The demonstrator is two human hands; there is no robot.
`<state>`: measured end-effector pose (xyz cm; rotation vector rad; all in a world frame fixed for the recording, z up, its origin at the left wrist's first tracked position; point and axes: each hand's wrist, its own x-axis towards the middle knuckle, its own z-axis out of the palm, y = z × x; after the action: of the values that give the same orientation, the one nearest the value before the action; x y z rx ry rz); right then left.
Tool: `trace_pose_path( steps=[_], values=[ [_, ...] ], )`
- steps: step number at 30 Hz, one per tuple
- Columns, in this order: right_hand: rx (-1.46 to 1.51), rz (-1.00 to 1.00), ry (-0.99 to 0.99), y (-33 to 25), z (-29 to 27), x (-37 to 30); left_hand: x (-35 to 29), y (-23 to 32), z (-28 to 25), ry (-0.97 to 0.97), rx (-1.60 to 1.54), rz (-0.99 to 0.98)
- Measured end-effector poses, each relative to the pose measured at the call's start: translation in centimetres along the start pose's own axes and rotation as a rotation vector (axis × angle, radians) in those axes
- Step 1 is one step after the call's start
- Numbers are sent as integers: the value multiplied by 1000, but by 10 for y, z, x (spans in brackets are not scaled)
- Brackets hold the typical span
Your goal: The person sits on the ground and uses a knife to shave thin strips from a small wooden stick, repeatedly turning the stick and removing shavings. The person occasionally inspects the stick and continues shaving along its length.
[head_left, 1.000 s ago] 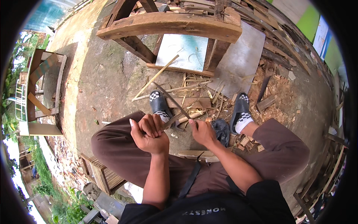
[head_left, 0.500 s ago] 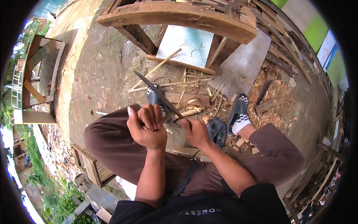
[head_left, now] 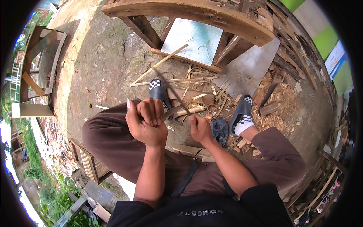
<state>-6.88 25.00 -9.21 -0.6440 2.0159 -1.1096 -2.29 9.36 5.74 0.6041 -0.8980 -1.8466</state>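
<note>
Long dark tool (head_left: 174, 92) shifted right (right hand (head_left: 201, 130) with it).

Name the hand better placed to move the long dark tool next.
Right, most likely: the right hand grips the long dark tool at its near end, while the left hand is closed around a short flat piece.
</note>
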Motion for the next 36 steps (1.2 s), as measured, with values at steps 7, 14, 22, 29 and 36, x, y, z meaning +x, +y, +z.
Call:
trace_pose_path(
  steps=[7, 14, 22, 29, 36],
  values=[
    [-117, 227, 49, 43, 14, 15, 0, 3, 4, -18, 40, 4],
    [-6, 363, 58, 66, 9, 11, 2, 2, -1, -14, -4, 0],
    [49, 14, 52, 26, 14, 14, 0, 1, 0, -13, 33, 31],
    [-121, 613, 5, 99, 9, 13, 5, 6, -10, -7, -10, 10],
    [-51, 111, 8, 62, 17, 16, -2, 4, -5, -20, 39, 26]
  ],
)
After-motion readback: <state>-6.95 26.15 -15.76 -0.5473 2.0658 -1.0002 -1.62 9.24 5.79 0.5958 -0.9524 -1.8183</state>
